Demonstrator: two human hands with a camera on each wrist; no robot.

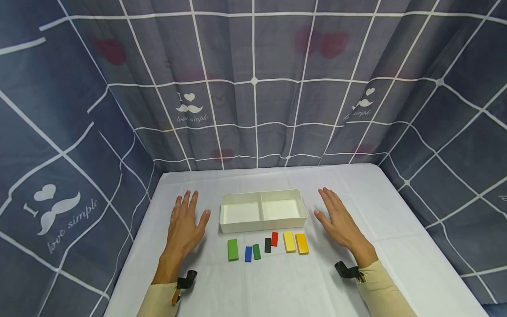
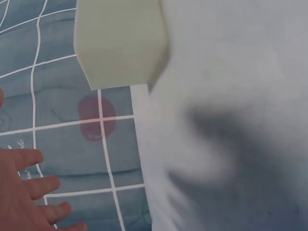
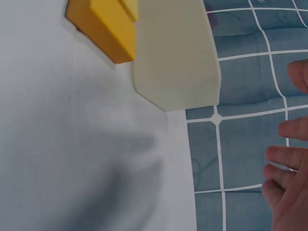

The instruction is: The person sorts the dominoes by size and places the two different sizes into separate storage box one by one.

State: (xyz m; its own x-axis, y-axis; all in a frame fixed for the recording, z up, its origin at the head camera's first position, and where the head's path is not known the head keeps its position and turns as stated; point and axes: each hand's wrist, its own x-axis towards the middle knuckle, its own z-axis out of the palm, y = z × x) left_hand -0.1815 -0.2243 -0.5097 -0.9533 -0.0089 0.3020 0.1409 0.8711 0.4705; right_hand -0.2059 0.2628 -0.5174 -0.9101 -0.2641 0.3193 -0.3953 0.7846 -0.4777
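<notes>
A white two-compartment tray (image 1: 263, 224) sits mid-table, both halves empty. In front of it lies a row of small blocks: a large green one (image 1: 233, 249), a blue one (image 1: 248, 254), a small green one (image 1: 256, 252), a black one (image 1: 267, 245), a red one (image 1: 274, 238), a yellow one (image 1: 289, 242) and an orange one (image 1: 302, 243). My left hand (image 1: 185, 224) lies flat on the cloth left of the tray, fingers straight. My right hand (image 1: 337, 220) lies flat to the tray's right, holding nothing. The wrist views show the tray's wall (image 2: 120, 43) (image 3: 175, 57) and my fingertips (image 2: 29, 197) (image 3: 288, 192).
A white cloth covers the table (image 1: 277, 290). A blue-grey checked curtain (image 1: 253, 88) closes in the back and both sides. A black strap sits on each wrist. The orange block (image 3: 103, 26) shows beside the tray in the right wrist view.
</notes>
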